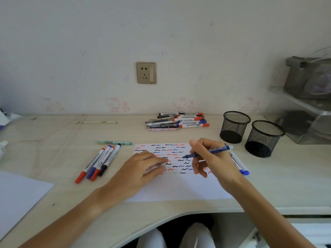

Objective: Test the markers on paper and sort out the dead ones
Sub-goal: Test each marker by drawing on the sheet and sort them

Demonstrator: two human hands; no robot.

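A white test paper covered with red, blue and black squiggles lies at the desk's front. My right hand grips a blue pen, tip pointing left just above the squiggles. My left hand lies flat on the paper's left part, fingers together, holding nothing. A pile of markers and pens lies at the back by the wall. Several capped markers lie side by side left of the paper, with a pale green pen above them. Two blue-capped markers lie beside my right hand.
Two black mesh pen cups stand at the right, both looking empty. A clear plastic box with a grey bag on it sits at far right. Another white sheet lies at front left. A thin stick lies at the back left.
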